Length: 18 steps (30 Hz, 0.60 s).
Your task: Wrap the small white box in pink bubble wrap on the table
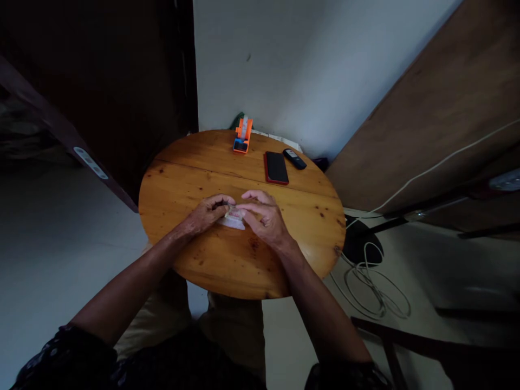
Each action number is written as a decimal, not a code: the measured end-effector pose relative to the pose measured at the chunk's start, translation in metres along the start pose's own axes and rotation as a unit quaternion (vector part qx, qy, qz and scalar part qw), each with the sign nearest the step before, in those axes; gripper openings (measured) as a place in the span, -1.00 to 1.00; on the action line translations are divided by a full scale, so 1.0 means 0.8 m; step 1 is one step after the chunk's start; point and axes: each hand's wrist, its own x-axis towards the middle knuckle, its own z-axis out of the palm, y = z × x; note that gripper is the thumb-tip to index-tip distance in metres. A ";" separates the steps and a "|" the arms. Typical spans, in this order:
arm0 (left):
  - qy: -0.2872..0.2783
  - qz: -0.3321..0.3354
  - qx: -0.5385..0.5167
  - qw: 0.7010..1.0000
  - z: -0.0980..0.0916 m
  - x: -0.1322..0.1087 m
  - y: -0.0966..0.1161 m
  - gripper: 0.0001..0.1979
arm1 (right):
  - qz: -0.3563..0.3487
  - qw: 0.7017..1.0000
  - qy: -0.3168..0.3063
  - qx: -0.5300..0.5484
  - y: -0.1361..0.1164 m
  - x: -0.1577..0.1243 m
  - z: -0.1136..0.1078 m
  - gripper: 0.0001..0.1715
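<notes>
A small whitish, partly see-through packet (233,222) with reddish marks lies low over the wooden table, between my two hands. My left hand (209,213) holds its left end, with the thumb on top and the fingers curled behind. At the right end, the thumb and a finger of my right hand (266,218) pinch the packet, while another finger is raised away from it. My fingers cover parts of the packet, so its contents cannot be made out.
The oval wooden table (195,252) stands against a pale wall. Towards its back are an orange and blue tape dispenser (242,135), a black phone with a red case (277,167) and a dark handset (294,158). A coiled cable (379,295) lies on the floor to the right.
</notes>
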 end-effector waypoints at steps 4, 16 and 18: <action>0.001 0.012 -0.001 1.000 -0.001 0.002 -0.006 -0.70 | -0.026 0.996 -0.063 -0.063 -0.009 0.000 0.005 -0.75; 0.026 0.066 0.038 0.997 -0.003 0.000 -0.009 -0.70 | 0.208 0.935 0.181 0.222 0.031 0.004 0.001 -0.82; 0.030 0.044 0.009 0.999 -0.001 -0.001 -0.009 -0.65 | 0.217 0.932 0.173 0.232 0.035 0.004 0.001 -0.84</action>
